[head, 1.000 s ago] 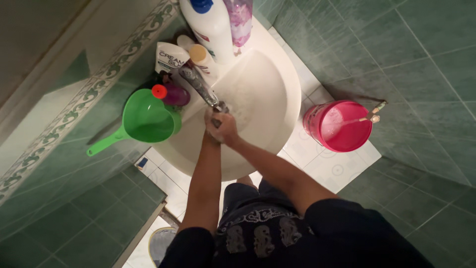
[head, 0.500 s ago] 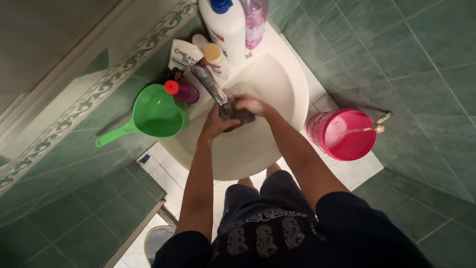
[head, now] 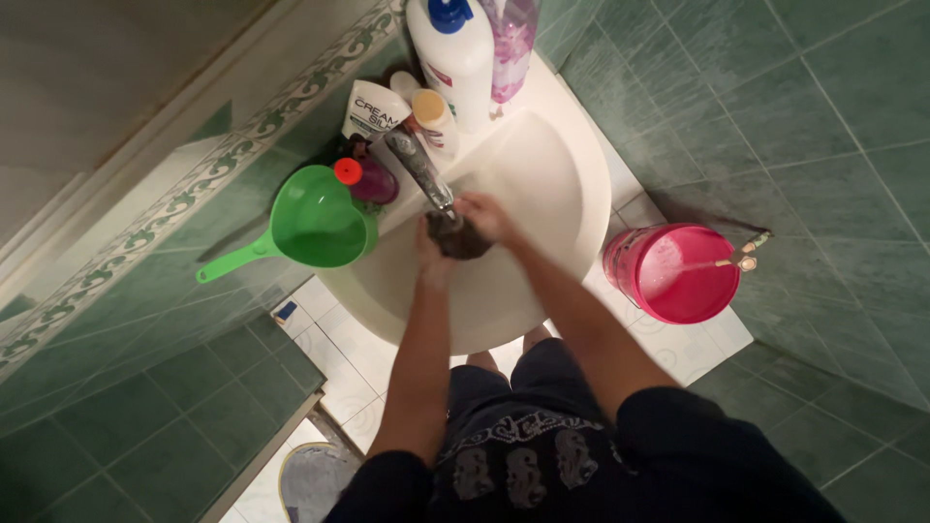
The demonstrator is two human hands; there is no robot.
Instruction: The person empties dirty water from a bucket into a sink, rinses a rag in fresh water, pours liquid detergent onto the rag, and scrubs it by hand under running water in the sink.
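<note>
currently both hands closed around a small dark object (head: 459, 238), held right under the faucet spout (head: 424, 174) over the back half of the white sink (head: 542, 174). left hand (head: 433, 254) cups it from below, right hand (head: 487, 219) wraps over the top; fingers curled tight, no gap visible. can't tell what the dark thing is, cloth or sponge maybe. can't see a water stream clearly, or any suds. looks like washing or rinsing is mid-way: object is in the basin, not set down anywhere.

around it: green heart-shaped scoop (head: 312, 226) on the sink's left rim, small purple bottle with red cap (head: 360, 178) just beside it, white tube (head: 372, 109), tall white bottle with blue cap (head: 453, 53) and a pink bottle (head: 511, 44) along the back edge. pink bucket (head: 671, 273) on the floor, right of the sink.
</note>
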